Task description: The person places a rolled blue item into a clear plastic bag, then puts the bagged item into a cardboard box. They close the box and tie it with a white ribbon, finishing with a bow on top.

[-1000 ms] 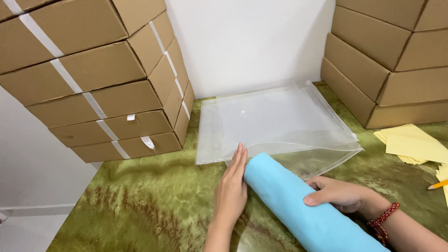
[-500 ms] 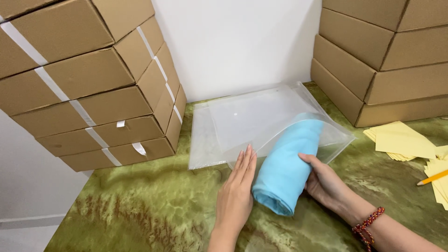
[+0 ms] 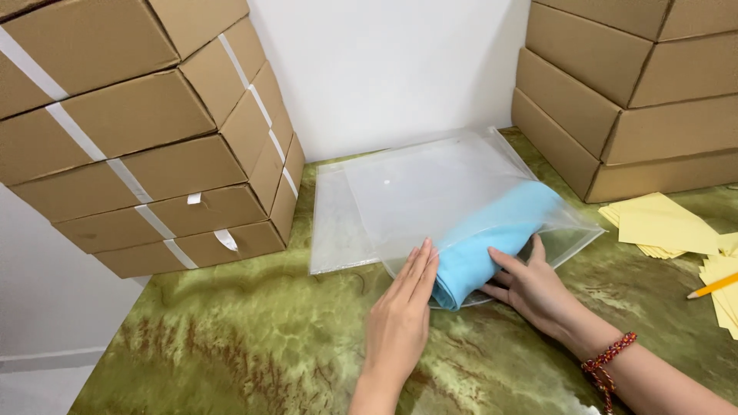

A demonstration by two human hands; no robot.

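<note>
On the green marbled counter (image 3: 231, 353), a rolled light-blue cloth (image 3: 492, 238) lies mostly inside the mouth of a clear flat plastic bag (image 3: 430, 192), its near end poking out. The left hand (image 3: 403, 307) lies flat, fingers straight, pressing the bag's edge beside the roll, while the right hand (image 3: 534, 288) cups the roll's end with loosely spread fingers. Stacked brown cardboard boxes (image 3: 146, 138) stand to the left, and yellow paper sheets (image 3: 669, 227) lie to the right.

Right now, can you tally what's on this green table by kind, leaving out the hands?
Blue rolled cloth: 1
Clear plastic bags: at least 2, stacked
Cardboard box stacks: 2, left stack and right stack
Yellow paper piles: 2
Pencil: 1
Total: 8 at least
</note>
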